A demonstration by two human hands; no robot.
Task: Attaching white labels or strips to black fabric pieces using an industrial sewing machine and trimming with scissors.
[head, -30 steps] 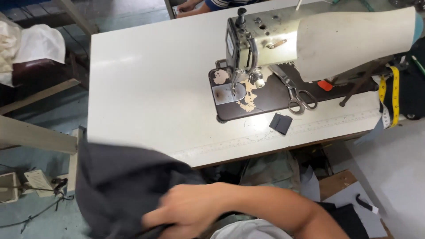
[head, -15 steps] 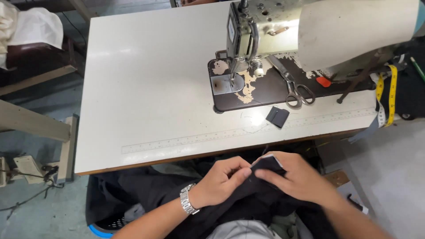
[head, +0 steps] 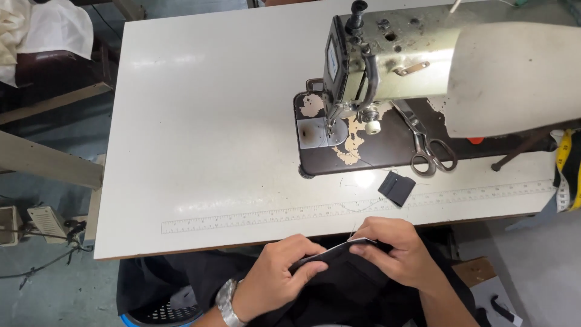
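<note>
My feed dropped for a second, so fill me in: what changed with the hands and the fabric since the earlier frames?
The dark fabric came up from low on the left to the table's near edge. A second ago only one hand gripped it; now the left hand and the right hand both pinch its folded edge. The scissors, the small dark patch and the sewing machine lie as before.

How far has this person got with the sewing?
Early, by the look of it. Nothing lies under the needle of the sewing machine, so stitching is not under way. In hand: the left hand and right hand pinch a folded edge of black fabric at the table's near edge. A small black patch and scissors lie untouched.
</note>
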